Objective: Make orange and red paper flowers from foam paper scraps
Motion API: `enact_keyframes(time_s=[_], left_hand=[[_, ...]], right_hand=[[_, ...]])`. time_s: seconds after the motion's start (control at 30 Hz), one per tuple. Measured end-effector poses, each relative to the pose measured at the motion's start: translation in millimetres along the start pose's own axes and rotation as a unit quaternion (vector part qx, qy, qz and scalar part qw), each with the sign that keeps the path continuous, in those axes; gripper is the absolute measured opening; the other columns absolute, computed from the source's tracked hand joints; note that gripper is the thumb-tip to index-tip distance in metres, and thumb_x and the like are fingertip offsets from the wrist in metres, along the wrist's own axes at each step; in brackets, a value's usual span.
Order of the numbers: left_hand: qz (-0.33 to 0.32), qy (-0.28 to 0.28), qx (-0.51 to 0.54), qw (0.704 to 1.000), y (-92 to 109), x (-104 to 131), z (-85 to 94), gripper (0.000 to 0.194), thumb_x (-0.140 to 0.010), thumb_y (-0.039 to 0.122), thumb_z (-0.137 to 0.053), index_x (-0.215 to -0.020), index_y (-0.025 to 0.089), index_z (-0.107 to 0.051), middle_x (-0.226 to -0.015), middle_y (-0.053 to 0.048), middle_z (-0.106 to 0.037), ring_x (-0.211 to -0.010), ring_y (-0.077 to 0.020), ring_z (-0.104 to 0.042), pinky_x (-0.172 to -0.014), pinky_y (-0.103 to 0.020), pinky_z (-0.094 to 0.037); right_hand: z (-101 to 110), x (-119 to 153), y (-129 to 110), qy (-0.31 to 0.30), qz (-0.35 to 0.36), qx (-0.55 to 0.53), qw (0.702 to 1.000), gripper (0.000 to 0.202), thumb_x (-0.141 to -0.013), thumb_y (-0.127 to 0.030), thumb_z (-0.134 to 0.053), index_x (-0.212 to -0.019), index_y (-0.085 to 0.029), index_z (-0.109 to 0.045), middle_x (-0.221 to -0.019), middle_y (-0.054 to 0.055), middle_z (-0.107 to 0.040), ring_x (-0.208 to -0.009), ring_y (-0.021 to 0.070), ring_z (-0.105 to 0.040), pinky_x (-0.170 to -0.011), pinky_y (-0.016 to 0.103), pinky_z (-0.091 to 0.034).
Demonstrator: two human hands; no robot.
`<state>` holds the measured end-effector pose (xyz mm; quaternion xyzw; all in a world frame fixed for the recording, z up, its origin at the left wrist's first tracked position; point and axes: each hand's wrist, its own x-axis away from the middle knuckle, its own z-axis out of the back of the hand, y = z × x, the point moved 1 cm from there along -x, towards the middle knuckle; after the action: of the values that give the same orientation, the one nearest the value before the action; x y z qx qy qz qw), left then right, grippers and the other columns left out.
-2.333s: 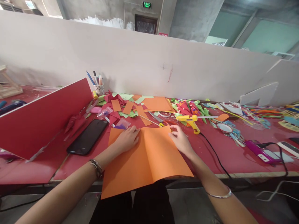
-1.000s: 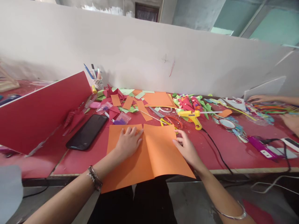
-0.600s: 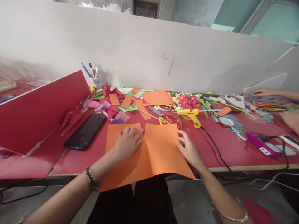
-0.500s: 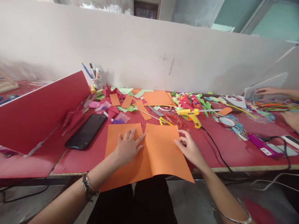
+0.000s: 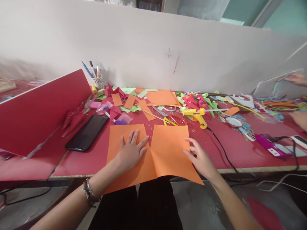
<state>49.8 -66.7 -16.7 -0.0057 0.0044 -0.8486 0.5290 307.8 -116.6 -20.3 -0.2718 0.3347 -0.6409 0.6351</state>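
Note:
An orange sheet of paper (image 5: 170, 150) lies spread at the table's front edge, its lower part overhanging my lap. A crease runs down its middle, and a narrow V-shaped gap shows at the top of it. My left hand (image 5: 130, 152) rests flat on the left half, fingers spread. At the right edge, my right hand (image 5: 198, 156) has its thumb and index finger curled on the paper, holding that side slightly raised; its other fingers are partly hidden. Just beyond the sheet lie scissors (image 5: 176, 120) with orange and yellow handles and a yellow glue gun (image 5: 197, 115).
A black phone (image 5: 87, 132) and an upright red board (image 5: 45, 115) stand at left. Paper scraps, an orange paper stack (image 5: 161, 97) and a pen cup (image 5: 98, 82) line the back. At right are a purple power strip (image 5: 271, 147) and another person's hands (image 5: 298, 78).
My right hand has shifted a little right with the paper's right half, and the gap at the top has widened. The left hand stays flat. Another person's hand at right has risen with a light-blue strand.

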Motion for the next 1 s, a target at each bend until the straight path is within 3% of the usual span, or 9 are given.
enact_keyframes(time_s=[0.27, 0.4, 0.6, 0.73, 0.8, 0.9, 1.0], left_hand=[[0.006, -0.013, 0.002, 1.0, 0.2, -0.6, 0.8, 0.044, -0.089, 0.034, -0.026, -0.132, 0.032, -0.025, -0.141, -0.014, -0.021, -0.128, -0.0323, -0.017, -0.092, -0.062, -0.018], [0.009, 0.001, 0.001, 1.0, -0.1, -0.8, -1.9, 0.043, -0.088, 0.035, -0.027, -0.132, 0.034, -0.025, -0.14, -0.013, -0.023, -0.128, -0.0315, -0.018, -0.092, -0.061, -0.018], [0.012, -0.011, 0.007, 1.0, 0.7, -0.7, 0.7, 0.044, -0.088, 0.036, -0.028, -0.132, 0.035, -0.024, -0.14, -0.012, -0.023, -0.128, -0.0305, -0.018, -0.093, -0.061, -0.018], [0.014, -0.013, 0.01, 1.0, 0.9, -0.7, 1.4, 0.044, -0.088, 0.035, -0.028, -0.132, 0.035, -0.024, -0.14, -0.013, -0.022, -0.128, -0.0302, -0.018, -0.093, -0.061, -0.018], [0.013, -0.009, 0.008, 1.0, 1.1, -0.5, 1.1, 0.044, -0.088, 0.035, -0.029, -0.132, 0.035, -0.024, -0.14, -0.013, -0.023, -0.128, -0.0304, -0.018, -0.093, -0.061, -0.018], [0.011, 0.002, -0.002, 1.0, 1.9, 0.5, 2.2, 0.044, -0.088, 0.034, -0.03, -0.131, 0.034, -0.026, -0.139, -0.013, -0.025, -0.128, -0.0309, -0.019, -0.093, -0.06, -0.019], [0.007, 0.013, -0.01, 1.0, 3.1, 1.5, 4.8, 0.044, -0.087, 0.032, -0.031, -0.131, 0.033, -0.027, -0.139, -0.013, -0.026, -0.127, -0.0316, -0.021, -0.093, -0.06, -0.02]], right_hand=[[13.6, 12.3, 11.9, -0.019, -0.008, 0.064, 0.998, 0.031, -0.081, -0.035, -0.04, -0.109, -0.023, -0.045, -0.054, -0.006, -0.03, -0.049, 0.0128, -0.039, -0.05, 0.023, -0.033], [20.5, 19.0, 17.2, -0.02, -0.021, 0.083, 0.996, 0.029, -0.081, -0.036, -0.04, -0.106, -0.023, -0.047, -0.055, -0.006, -0.026, -0.049, 0.0124, -0.035, -0.049, 0.023, -0.03], [31.9, 27.7, 22.6, -0.008, -0.027, 0.103, 0.994, 0.029, -0.082, -0.039, -0.039, -0.104, -0.023, -0.05, -0.052, -0.005, -0.032, -0.048, 0.0136, -0.038, -0.047, 0.024, -0.032], [39.3, 30.0, 33.0, 0.004, -0.043, 0.13, 0.991, 0.029, -0.082, -0.041, -0.038, -0.099, -0.023, -0.054, -0.056, -0.001, -0.051, -0.047, 0.0149, -0.046, -0.046, 0.026, -0.037], [44.8, 31.0, 37.1, 0.024, -0.033, 0.139, 0.989, 0.028, -0.082, -0.04, -0.039, -0.096, -0.023, -0.055, -0.072, 0.003, -0.061, -0.058, 0.0173, -0.055, -0.054, 0.028, -0.043], [56.4, 32.7, 33.6, 0.042, 0.02, 0.146, 0.988, 0.024, -0.082, -0.033, -0.038, -0.092, -0.024, -0.057, -0.095, 0.006, -0.062, -0.085, 0.0213, -0.058, -0.072, 0.032, -0.045], [69.3, 30.9, 14.8, 0.037, 0.056, 0.158, 0.985, 0.027, -0.083, -0.028, -0.035, -0.094, -0.026, -0.059, -0.092, 0.006, -0.061, -0.086, 0.0205, -0.057, -0.071, 0.03, -0.045]])
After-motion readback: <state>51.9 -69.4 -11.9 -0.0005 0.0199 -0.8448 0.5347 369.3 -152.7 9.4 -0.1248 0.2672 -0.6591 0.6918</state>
